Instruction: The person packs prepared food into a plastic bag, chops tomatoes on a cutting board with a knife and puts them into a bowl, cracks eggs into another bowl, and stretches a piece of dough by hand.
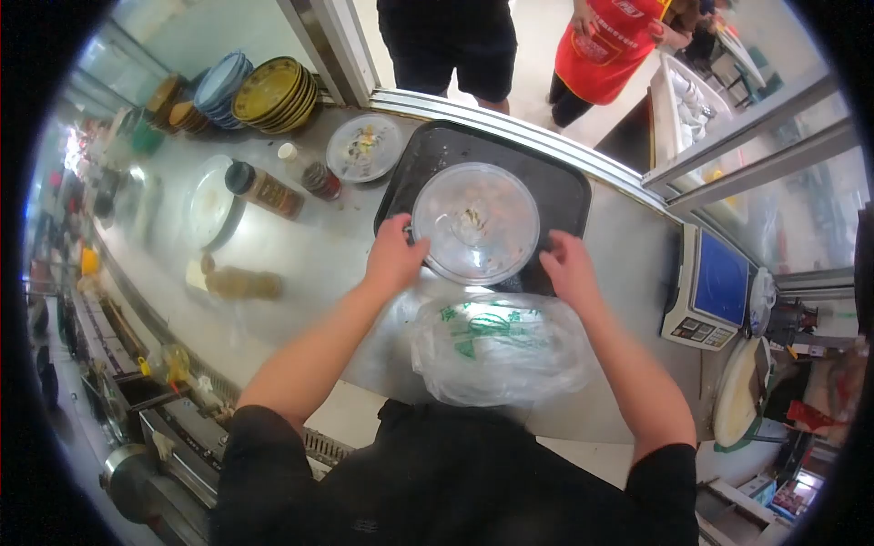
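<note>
This is a commercial kitchen, at its serving window. Stacked bowls (273, 94) stand at the tabletop's (350, 246) far left corner, and a digital scale (710, 287) is near its right edge. Beyond the far edge, behind sliding window frames (742, 164), one person wears a red apron (605, 50) with printing.

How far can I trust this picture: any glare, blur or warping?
Head view: strong fisheye bend, corners black; bright glare on the steel counter; shiny highlights on the clear bag; brownish bottle at left soft and smeared; left hand and right hand fairly readable, fine finger detail soft.
</note>
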A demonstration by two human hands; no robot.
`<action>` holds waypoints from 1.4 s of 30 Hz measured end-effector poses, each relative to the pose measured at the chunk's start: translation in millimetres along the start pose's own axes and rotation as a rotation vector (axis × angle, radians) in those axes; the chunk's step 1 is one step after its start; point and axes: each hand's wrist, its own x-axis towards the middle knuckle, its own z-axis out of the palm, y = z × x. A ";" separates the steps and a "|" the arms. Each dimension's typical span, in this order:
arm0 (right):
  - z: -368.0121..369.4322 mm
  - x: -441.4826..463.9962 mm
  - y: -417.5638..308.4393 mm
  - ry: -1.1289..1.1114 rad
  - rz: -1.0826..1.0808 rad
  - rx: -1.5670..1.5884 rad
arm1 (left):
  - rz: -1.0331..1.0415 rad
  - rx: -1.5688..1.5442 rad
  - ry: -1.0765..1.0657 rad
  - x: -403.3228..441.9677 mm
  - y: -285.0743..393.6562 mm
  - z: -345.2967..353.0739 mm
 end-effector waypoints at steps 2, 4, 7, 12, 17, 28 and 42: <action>39.3 45.8 43.3 0.051 0.076 0.029 | -0.295 -0.238 -0.179 38.6 -14.5 16.4; 45.4 68.7 30.4 -0.078 0.331 0.285 | -0.593 -0.475 -0.356 53.8 -26.3 21.6; 46.6 80.3 22.4 -0.182 0.600 0.524 | -0.654 -0.582 -0.351 60.6 -35.9 23.6; 35.7 83.7 24.1 -0.165 0.538 0.534 | -0.570 -0.607 -0.309 58.3 -27.6 19.0; -14.6 61.4 -17.0 -0.122 0.443 0.544 | -0.500 -0.693 -0.289 40.5 21.2 -18.4; -111.9 -68.5 -56.8 -0.162 0.432 0.443 | -0.421 -0.616 -0.291 -72.9 110.3 -71.7; -21.4 -179.5 93.6 -0.193 0.507 0.309 | -0.355 -0.130 -0.341 -212.3 -4.7 41.3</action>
